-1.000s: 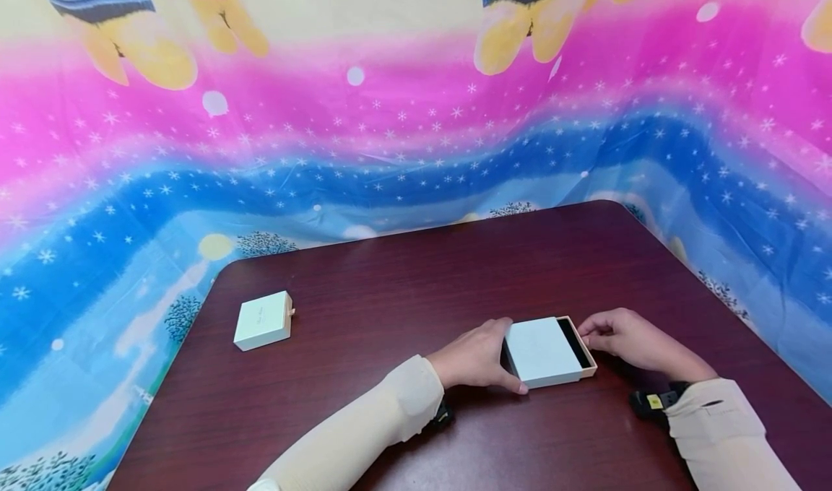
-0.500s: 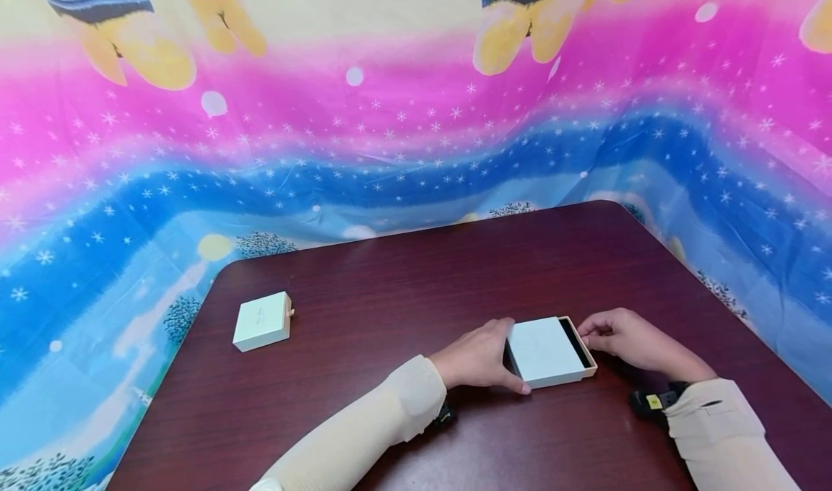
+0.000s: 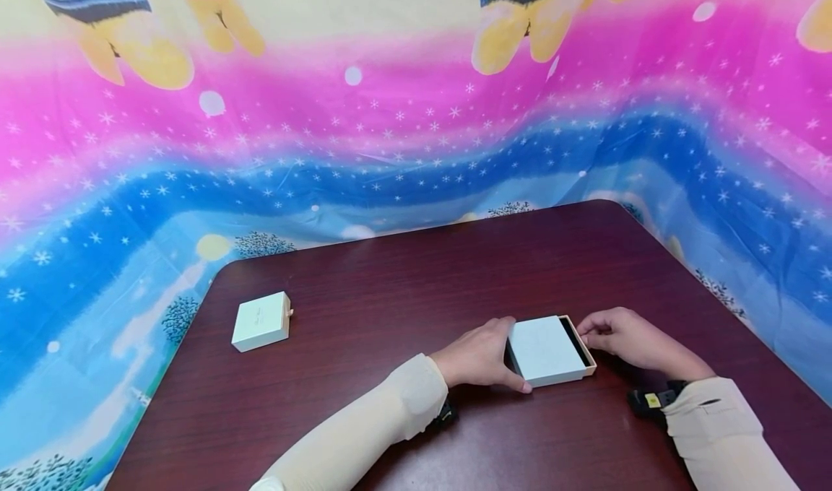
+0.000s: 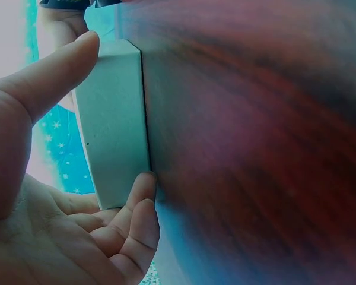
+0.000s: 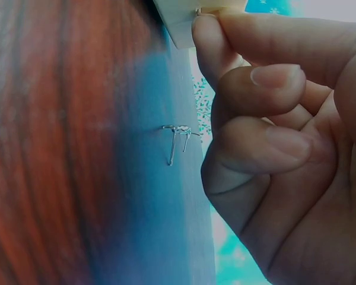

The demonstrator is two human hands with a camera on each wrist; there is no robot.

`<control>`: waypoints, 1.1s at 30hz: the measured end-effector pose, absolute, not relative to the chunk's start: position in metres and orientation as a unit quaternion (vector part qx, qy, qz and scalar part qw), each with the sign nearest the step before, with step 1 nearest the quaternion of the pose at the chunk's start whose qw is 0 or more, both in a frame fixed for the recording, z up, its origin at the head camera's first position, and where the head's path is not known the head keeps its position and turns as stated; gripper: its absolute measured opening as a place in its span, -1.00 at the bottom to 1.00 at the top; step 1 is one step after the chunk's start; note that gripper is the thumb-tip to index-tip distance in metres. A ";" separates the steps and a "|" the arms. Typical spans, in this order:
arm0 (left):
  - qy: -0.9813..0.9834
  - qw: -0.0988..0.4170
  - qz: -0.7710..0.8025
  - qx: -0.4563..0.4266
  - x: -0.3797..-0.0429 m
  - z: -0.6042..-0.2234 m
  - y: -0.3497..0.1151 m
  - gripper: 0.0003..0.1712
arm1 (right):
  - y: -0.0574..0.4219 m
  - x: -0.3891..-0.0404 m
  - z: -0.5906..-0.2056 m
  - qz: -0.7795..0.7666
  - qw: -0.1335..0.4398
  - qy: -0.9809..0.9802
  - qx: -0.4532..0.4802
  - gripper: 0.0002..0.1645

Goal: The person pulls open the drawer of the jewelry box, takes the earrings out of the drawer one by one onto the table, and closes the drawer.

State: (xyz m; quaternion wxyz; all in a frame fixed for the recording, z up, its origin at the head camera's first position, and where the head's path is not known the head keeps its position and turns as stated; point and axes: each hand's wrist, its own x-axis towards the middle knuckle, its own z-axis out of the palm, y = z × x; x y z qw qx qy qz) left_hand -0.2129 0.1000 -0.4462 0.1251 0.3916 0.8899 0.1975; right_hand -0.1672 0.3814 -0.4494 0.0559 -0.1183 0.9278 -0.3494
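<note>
“So, where to look first?”

“At the white box [image 3: 546, 350], lying flat on the dark red table [image 3: 403, 274], well to the right of the closed box [image 3: 262, 321] and a little nearer the camera. Tray [image 3: 590, 370] poking out on the side facing away from the closed box, with just a strip of black interior [image 3: 575, 341] showing.”

“And the grip?”

“Left hand [image 3: 481, 354] grasping the white box at the end toward the closed box — thumb [image 4: 62, 72] on the near wall, fingers [image 4: 143, 228] curled round the other side. Right hand [image 3: 627, 338] pinching the tray at the end farthest from the closed box, with fingertips [image 5: 210, 40] and thumb together. Exact hold too small to make out.”

“Pulling out or sliding in?”

“Impossible to tell. Judging by both grips, probably sliding the tray along inside the white box. Either way, treat the same.”

“How to do it well?”

“Steady the white box with the left hand — firmly enough against slipping, never hard enough to bow walls probably made of card. Move the tray straight, without tilt or twist.”

“And on sticking?”

“Never force. Ease back, square up, try again. Mind the corners, likely to catch first.”

“And the closed box?”

“Untouched, well apart from both hands. Leave alone.”
</note>
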 end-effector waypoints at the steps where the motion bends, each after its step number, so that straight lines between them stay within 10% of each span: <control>1: 0.890 0.125 0.197 0.392 -0.213 -0.446 0.100 0.06 | 0.381 -0.167 -0.449 -0.350 0.056 0.927 -0.119 -0.86; 33: 0.886 0.122 0.196 0.402 -0.214 -0.447 0.110 -0.04 | 0.381 -0.167 -0.449 -0.347 0.061 0.929 -0.116 -0.88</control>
